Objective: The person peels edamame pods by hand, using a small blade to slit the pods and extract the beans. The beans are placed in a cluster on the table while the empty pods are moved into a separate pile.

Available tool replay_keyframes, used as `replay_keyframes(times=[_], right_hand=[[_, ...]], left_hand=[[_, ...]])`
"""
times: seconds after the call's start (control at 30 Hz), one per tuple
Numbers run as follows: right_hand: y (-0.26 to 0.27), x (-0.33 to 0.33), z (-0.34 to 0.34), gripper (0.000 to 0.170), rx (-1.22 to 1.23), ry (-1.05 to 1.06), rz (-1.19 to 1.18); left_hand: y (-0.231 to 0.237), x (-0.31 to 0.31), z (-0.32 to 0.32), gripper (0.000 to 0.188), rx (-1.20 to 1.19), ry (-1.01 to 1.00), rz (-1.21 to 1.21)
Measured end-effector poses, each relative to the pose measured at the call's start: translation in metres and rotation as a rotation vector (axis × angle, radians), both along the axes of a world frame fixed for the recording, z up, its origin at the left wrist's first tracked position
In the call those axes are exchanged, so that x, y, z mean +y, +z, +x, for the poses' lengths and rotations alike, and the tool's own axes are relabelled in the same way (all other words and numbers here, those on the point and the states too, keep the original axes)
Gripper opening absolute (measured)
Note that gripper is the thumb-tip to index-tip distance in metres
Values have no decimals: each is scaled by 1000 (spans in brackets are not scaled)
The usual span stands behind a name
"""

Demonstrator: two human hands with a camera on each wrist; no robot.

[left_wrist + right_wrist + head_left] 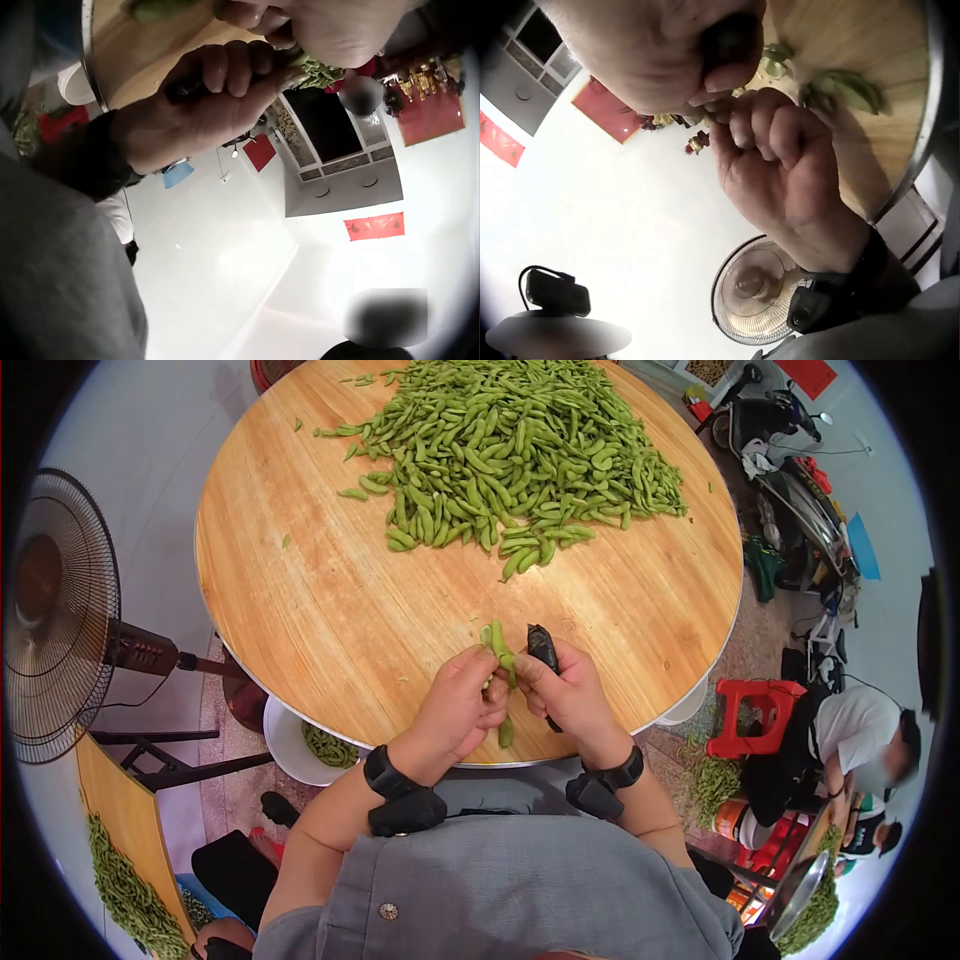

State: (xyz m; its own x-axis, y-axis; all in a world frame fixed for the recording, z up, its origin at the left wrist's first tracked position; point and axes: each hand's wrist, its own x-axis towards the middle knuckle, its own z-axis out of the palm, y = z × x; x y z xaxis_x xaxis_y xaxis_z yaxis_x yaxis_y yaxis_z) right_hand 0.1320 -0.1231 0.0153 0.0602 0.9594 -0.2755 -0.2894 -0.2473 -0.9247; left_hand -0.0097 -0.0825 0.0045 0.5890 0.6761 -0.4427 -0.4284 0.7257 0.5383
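Several pods (498,638) are showing at the fingertips of the left hand (452,710), which is pinching them over the near part of the surface (290,580). Beside it, the right hand (578,702) is gripping a dark tool (542,648) in its curled fingers, and its thumb is pressing on the same pods; exactly what it is doing to them is too small to tell. One loose pod (506,733) is lying just below, near the edge, so this small batch is looking unfinished.

Past the edge on the left, a tub (282,745) is standing lower down, holding some green stuff (328,745); whether that is finished work or waste, the pictures are not showing. Farther off, a big heap (520,455) is covering the far part of the surface, with strays (352,493) lying at its left side. Judging by that heap, far more is remaining than is being handled.
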Motion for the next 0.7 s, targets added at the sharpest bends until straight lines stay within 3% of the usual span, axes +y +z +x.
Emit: replay_keyframes(times=[0.07,0.2,0.27,0.33,0.37,0.43,0.53,0.7], right_hand=[[1,0,0,13,30,-5,24],[-3,-4,-2,13,-132,11,115],[-5,-6,-1,14,-210,-2,176],[-1,-9,0,16,-628,42,300],[1,-10,-1,16,-627,42,302],[6,-13,-3,11,-920,23,538],[12,-17,1,17,-991,116,548],[17,-15,-1,12,-1075,129,489]], left_hand=[[-6,1,-3,16,-180,-95,-135],[-5,-1,-4,17,-245,-146,-222],[5,-2,-5,20,19,-159,-146],[5,-1,-7,22,87,-152,-75],[6,-1,-8,25,152,-144,-1],[6,2,-12,26,153,-179,-2],[12,4,-16,29,175,-239,38],[10,-4,-10,30,227,-231,197]])
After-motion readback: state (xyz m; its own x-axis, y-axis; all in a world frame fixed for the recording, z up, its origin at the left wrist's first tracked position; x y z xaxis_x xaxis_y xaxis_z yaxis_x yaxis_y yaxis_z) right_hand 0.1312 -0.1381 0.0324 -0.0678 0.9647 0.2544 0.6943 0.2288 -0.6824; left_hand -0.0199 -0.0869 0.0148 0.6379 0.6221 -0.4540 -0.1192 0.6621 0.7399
